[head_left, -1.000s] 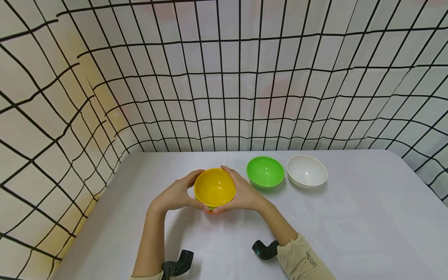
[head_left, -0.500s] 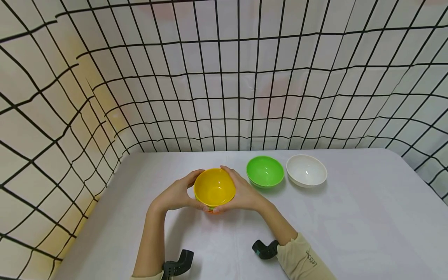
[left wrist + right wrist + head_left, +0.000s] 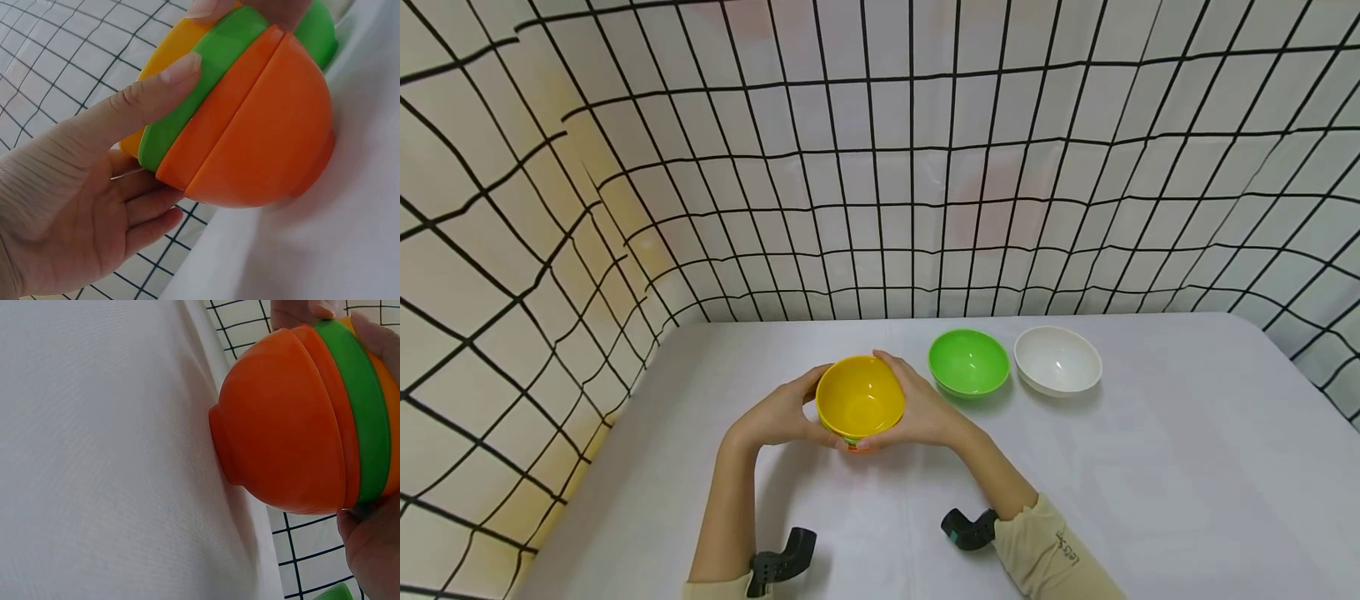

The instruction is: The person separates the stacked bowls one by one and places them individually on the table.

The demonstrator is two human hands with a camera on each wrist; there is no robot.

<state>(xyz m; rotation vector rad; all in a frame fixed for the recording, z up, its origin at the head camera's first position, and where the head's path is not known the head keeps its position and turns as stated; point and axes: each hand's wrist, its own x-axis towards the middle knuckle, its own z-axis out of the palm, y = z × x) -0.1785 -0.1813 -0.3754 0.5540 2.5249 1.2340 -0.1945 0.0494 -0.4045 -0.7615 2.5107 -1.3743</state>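
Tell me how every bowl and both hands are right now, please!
Yellow bowl: empty, facing up, atop the stack
Stacked green bowl: under the yellow one, mostly hidden
Orange part: bottom of the stack; one bowl or two, I can't tell
Other green bowl: empty, upright
White bowl: empty, upright
Left hand: gripping the stack
Right hand: gripping the stack

Left grip (image 3: 777,415), right grip (image 3: 925,414), both curved
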